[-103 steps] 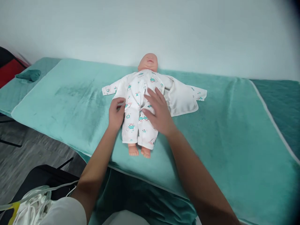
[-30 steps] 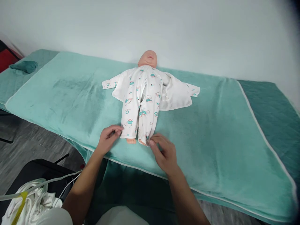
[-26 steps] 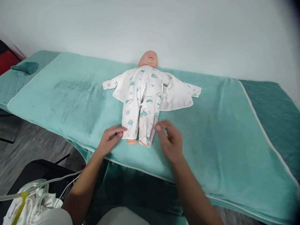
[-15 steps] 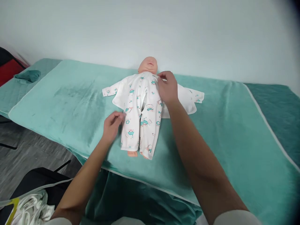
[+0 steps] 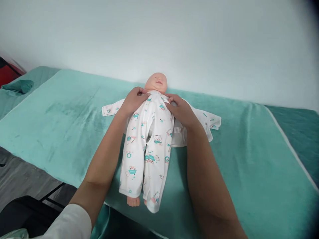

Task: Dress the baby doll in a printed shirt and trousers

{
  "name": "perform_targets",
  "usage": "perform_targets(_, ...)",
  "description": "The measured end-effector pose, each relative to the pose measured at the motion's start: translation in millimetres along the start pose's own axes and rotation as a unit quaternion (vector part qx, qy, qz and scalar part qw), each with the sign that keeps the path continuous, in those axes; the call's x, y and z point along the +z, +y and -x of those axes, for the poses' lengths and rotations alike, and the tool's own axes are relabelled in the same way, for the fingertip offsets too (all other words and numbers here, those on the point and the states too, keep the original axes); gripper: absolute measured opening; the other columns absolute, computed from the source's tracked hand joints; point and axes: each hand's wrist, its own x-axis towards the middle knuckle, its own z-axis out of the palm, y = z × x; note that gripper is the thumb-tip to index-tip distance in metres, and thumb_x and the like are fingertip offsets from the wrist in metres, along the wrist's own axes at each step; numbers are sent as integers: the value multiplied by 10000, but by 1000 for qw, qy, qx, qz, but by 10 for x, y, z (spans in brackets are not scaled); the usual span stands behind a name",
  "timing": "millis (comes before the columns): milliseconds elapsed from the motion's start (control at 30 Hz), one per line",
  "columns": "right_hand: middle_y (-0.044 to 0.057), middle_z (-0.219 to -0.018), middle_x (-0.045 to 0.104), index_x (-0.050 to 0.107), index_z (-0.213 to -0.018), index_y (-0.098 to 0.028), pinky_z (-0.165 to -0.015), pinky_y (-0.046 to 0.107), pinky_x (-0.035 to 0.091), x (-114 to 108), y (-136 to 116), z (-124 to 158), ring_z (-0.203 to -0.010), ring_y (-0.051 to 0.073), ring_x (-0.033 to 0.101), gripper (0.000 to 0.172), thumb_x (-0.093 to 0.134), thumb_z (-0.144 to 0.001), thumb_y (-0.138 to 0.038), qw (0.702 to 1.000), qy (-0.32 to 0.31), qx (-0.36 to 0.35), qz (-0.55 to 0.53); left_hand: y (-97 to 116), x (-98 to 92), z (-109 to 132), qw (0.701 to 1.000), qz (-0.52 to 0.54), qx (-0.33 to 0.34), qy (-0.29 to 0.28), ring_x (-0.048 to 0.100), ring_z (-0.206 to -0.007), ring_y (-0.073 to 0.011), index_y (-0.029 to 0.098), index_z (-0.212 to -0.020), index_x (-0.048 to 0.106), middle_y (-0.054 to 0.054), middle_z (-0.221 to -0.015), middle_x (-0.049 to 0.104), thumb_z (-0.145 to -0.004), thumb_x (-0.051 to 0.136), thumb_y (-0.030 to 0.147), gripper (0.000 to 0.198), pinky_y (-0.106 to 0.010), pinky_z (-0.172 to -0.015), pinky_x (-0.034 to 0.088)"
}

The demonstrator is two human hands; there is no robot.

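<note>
A baby doll [image 5: 156, 83] lies on its back, head toward the wall. White baby pants [image 5: 158, 139] with a teal print cover it from upper chest to ankles, and one foot [image 5: 133, 201] shows below a cuff. Beneath it spreads an opened baby shirt [image 5: 207, 119], sleeves out to both sides. My left hand [image 5: 135, 101] has its thumb and fingers closed on the pants' top edge near the doll's neck. On the opposite side, my right hand [image 5: 181, 110] pinches the same waistband. Both fingertips are partly hidden by the cloth.
The doll lies on a padded bed with a teal cover [image 5: 236, 159], against a pale wall [image 5: 199, 43]. A dark chair [image 5: 27, 215] stands at the lower left. Teal folded cloth [image 5: 18, 87] and something red [image 5: 7, 74] are at the far left.
My left hand has moved up from beside the doll's leg to the waistband. My right hand stays at the upper right of the pants. The view has shifted closer.
</note>
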Motion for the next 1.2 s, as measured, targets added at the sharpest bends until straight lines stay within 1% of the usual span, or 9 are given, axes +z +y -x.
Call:
perform_targets(200,72,-1398,673,639,-841,-203,-1180,464,417,25,-6,-58,-1290,273,620,241,606,-919,-428,998,8,34,-55,-43,-29,0,999,30,-42,1,581,-867,-180,172,-840,648,-38,-894,660,-955,630,355,216,-334,-857,450)
perform_targets(400,73,-1464,634,622,-858,-194,-1098,412,465,-81,-48,-16,-1307,265,607,221,677,-850,-408,997,-50,26,-49,-99,-113,2,998,-18,-12,-58,573,-932,-164,189,-937,643,-53,-1204,669,-861,760,418,269,-300,-849,431)
perform_targets(567,63,-1337,709,569,-903,-222,-1075,435,480,-2,-15,-22,-1224,259,644,158,636,-891,-364,1000,9,11,11,-123,-130,24,997,4,21,-69,558,-976,-165,193,-878,583,-33,-1123,668,-849,733,342,214,-288,-870,410)
perform_targets(667,63,-1176,748,538,-929,-239,-1043,480,478,95,-41,-55,-1111,283,673,120,596,-921,-344,994,77,42,71,-149,-67,-15,998,21,50,-40,576,-952,-163,194,-826,550,-11,-980,663,-868,696,286,178,-298,-880,403)
perform_targets(767,66,-1009,731,531,-917,-240,-965,474,491,159,-89,-110,-982,292,660,114,590,-914,-337,982,129,72,118,-186,9,-75,998,5,48,38,529,-798,-140,205,-795,512,27,-797,585,-889,655,219,172,-289,-787,373)
perform_targets(867,47,-895,692,519,-884,-238,-922,450,495,189,-111,-170,-878,270,625,118,588,-900,-331,973,153,99,144,-223,64,-126,993,-31,41,110,451,-691,-129,215,-773,488,56,-683,482,-895,642,167,203,-288,-709,330)
perform_targets(967,44,-914,700,540,-875,-234,-928,444,504,210,-83,-202,-879,261,640,136,615,-880,-347,971,165,112,135,-258,95,-150,992,-12,37,122,487,-691,-124,212,-777,503,56,-694,518,-886,652,145,196,-283,-709,359)
perform_targets(1100,45,-1081,748,663,-1020,-242,-963,427,531,233,-6,-193,-964,247,696,189,586,-872,-331,987,147,23,58,-300,109,-135,994,36,43,91,625,-832,-137,189,-851,632,15,-834,682,-881,603,109,90,-273,-835,461)
perform_targets(1200,48,-1200,755,739,-1089,-249,-1069,434,513,226,36,-182,-1130,242,692,296,502,-925,-317,990,107,-76,51,-333,92,-71,995,42,55,66,684,-1018,-165,182,-965,747,-29,-1032,776,-911,551,129,210,-298,-991,489)
